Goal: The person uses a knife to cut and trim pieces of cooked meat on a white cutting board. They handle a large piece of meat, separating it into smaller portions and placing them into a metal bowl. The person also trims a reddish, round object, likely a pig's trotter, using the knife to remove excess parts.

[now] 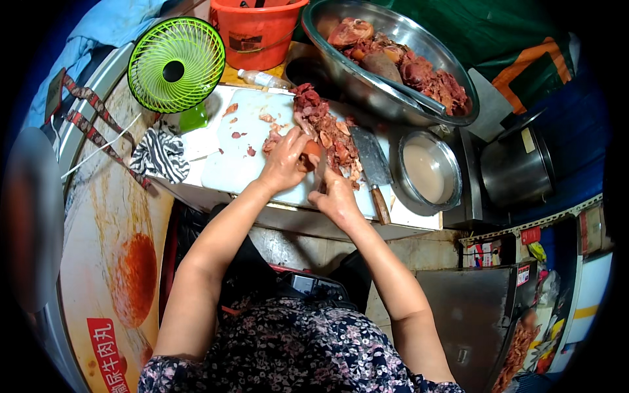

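Observation:
Over a white cutting board [241, 162], my left hand [285, 159] grips a reddish-brown piece of meat [310, 149]. My right hand [336, 196] holds a small knife [319, 173], its blade up against that piece. Just beyond both hands lies a heap of cooked meat chunks and scraps [336, 135], reaching to the board's far edge. Small meat bits [251, 151] are scattered on the board's left part. A cleaver [372, 157] with a wooden handle rests to the right of the heap, its handle pointing towards me.
A large steel basin [393, 93] of meat stands at the back right. Nearer is a steel bowl [427, 169] of cloudy liquid. A green fan [177, 64], striped cloth [161, 154], plastic bottle [263, 78] and orange bucket [258, 39] stand left and behind. A dark pot [516, 169] is far right.

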